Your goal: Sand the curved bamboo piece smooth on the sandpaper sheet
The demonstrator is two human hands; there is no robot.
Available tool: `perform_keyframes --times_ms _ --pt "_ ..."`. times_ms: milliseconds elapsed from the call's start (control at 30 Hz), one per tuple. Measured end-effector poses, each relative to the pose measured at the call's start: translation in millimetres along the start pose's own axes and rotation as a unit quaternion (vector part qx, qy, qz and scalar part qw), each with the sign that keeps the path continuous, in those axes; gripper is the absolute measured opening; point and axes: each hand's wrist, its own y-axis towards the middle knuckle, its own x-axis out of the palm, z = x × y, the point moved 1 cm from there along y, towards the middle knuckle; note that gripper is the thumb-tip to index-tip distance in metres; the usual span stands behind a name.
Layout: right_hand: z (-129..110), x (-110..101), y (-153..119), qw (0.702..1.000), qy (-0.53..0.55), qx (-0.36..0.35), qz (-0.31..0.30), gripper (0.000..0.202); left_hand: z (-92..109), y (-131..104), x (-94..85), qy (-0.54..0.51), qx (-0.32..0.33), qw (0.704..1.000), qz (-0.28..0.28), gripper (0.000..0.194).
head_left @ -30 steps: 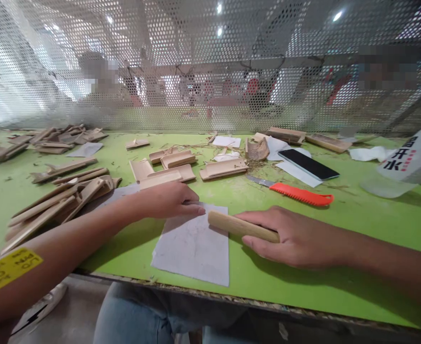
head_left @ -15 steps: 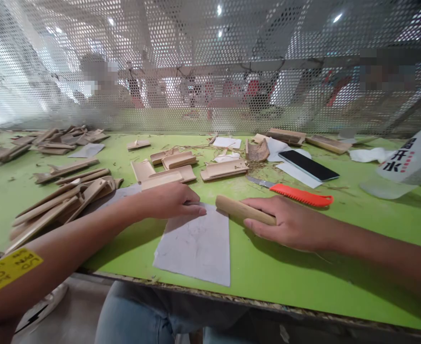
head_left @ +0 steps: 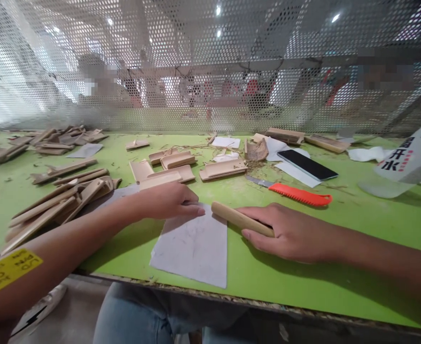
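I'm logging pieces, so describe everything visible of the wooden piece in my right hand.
The wooden piece is pale tan and elongated, perhaps bamboo, with a rounded upper face and blunt free end. The right hand grips and partly covers its other end. It slants, free end over the right edge of the white sheet; contact there is unclear.

Right hand (head_left: pixel 285 235) grips a pale tan, half-round wooden piece (head_left: pixel 241 217), its far end over the upper right edge of a whitish rectangular sheet (head_left: pixel 192 253). Left hand (head_left: pixel 173 200), fingers curled, at top edge of sheet; whether it holds anything, can't tell. Light-green tabletop (head_left: pixel 357 282) under all. Beyond right hand: orange-handled knife (head_left: pixel 299 194), blade pointing left; black-screened phone (head_left: pixel 307 165) behind it; translucent plastic bottle (head_left: pixel 393 169), tilted, far right. Stacked tan curved wooden strips (head_left: pixel 56 203) beside left forearm. Grey perforated panel (head_left: pixel 196 105) across back.
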Motion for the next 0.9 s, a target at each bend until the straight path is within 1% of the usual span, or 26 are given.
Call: perform_keyframes --times_ms 133,333,500,567,667,733,767,900 --pt "2.9 2.9 -2.3 1.000 0.004 -0.003 -0.013 0.016 3.0 0.6 -1.6 0.002 -0.003 1.000 -0.003 0.049" --pt "1.3 0.5 -2.4 0.998 0.050 -0.012 -0.048 0.012 3.1 -0.1 -1.4 -0.003 -0.008 1.000 -0.009 0.048" --pt "0.9 -2.3 0.4 0.999 -0.001 0.031 0.004 0.013 0.4 -0.2 0.1 0.000 0.003 1.000 0.002 0.052" --pt "0.5 -1.6 0.7 0.999 -0.011 0.032 0.008 0.013 0.1 -0.1 0.2 0.001 0.002 1.000 0.001 0.052" --pt "-0.9 0.6 -0.2 0.999 0.014 -0.003 -0.030 0.012 0.5 0.0 -0.2 0.002 -0.004 1.000 -0.003 0.050" --pt "-1.4 1.1 -0.4 0.998 0.033 -0.013 -0.049 0.011 0.8 0.0 -0.2 0.000 -0.007 1.000 -0.004 0.049" --pt "-1.3 0.7 -0.2 0.998 0.035 -0.009 -0.048 0.011 0.8 0.0 -0.1 -0.002 -0.008 1.000 -0.004 0.049" --pt "-0.6 -1.7 0.7 1.000 0.002 0.028 -0.001 0.012 0.3 0.3 0.4 -0.004 -0.003 1.000 -0.002 0.051"
